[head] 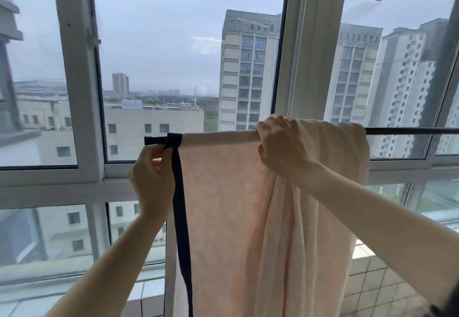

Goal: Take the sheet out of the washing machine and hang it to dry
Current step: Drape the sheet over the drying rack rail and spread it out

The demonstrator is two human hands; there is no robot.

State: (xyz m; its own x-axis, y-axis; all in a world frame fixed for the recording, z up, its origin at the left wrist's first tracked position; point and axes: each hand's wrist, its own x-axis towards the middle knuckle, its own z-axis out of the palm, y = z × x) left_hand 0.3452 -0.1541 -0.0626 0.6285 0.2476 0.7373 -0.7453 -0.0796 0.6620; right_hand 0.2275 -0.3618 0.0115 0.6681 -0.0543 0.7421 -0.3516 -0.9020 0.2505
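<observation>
I see a pale peach sheet of soft, faintly patterned cloth (223, 204) draped over a thin dark horizontal drying rod (409, 131) in front of a window. Its left half hangs flat and smooth; its right half falls in bunched vertical folds. A dark navy border strip (181, 204) runs down the sheet's left edge and wraps over the rod near the rod's left end.

My left hand (152, 182) pinches that dark border just below the rod, thumb and fingers closed on it. My right hand (280, 145) grips the gathered cloth at the top of the rod, fingers curled over it.

Behind the sheet stands a white-framed window (82, 93) with several panes. Through the glass I see tall grey apartment blocks (250, 68) and an overcast sky. Pale square wall tiles (380, 287) show at lower right.
</observation>
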